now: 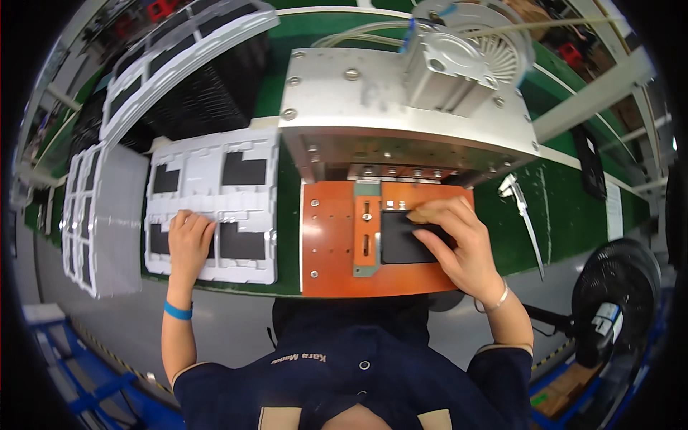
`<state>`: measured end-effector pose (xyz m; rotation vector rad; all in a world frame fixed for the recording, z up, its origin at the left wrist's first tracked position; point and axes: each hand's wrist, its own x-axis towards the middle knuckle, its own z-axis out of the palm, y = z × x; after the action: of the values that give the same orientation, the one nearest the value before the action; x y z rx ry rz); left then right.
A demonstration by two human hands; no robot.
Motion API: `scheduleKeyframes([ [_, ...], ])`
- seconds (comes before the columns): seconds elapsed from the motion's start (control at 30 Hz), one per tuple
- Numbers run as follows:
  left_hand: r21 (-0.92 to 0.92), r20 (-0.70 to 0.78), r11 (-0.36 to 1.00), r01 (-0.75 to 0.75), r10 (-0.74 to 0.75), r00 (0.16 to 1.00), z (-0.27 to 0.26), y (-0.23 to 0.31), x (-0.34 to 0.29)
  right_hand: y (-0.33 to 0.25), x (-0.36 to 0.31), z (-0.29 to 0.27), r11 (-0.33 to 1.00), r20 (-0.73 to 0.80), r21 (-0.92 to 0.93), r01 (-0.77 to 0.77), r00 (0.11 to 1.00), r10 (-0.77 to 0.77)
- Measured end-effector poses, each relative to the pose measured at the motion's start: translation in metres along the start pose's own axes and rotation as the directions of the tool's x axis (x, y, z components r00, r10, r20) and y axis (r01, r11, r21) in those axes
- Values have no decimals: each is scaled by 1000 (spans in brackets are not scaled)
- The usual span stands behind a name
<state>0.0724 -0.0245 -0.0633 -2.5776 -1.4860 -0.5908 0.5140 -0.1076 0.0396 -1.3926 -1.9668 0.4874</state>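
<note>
Right hand [462, 247] covers part of a black panel [403, 244] lying lengthwise left-to-right

A flat black panel [403, 244] lies on an orange plate [330, 246].

Navy short-sleeved shirt [351, 383]; cream trim [189, 370] edging sleeve hems. Cream panels [279, 418] near neckline, one each side. Round, pale-rimmed button [365, 365] at middle; small pale lettering [299, 357] across chest. Flat blue wristband [178, 311] on left wrist; thin, pale bracelet [502, 297] on right. Left hand [190, 240], right hand [459, 240] bare.
</note>
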Motion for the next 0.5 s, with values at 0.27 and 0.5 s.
scheduleKeyframes([
  [0.27,-23,-80,995,-93,91,993,-6,-23,18,2,11,22,923,2,-322,213,975,-224],
  [0.5,-241,59,964,-109,127,990,8,32,94,-2,12,28,908,-25,-392,149,985,-173],
])
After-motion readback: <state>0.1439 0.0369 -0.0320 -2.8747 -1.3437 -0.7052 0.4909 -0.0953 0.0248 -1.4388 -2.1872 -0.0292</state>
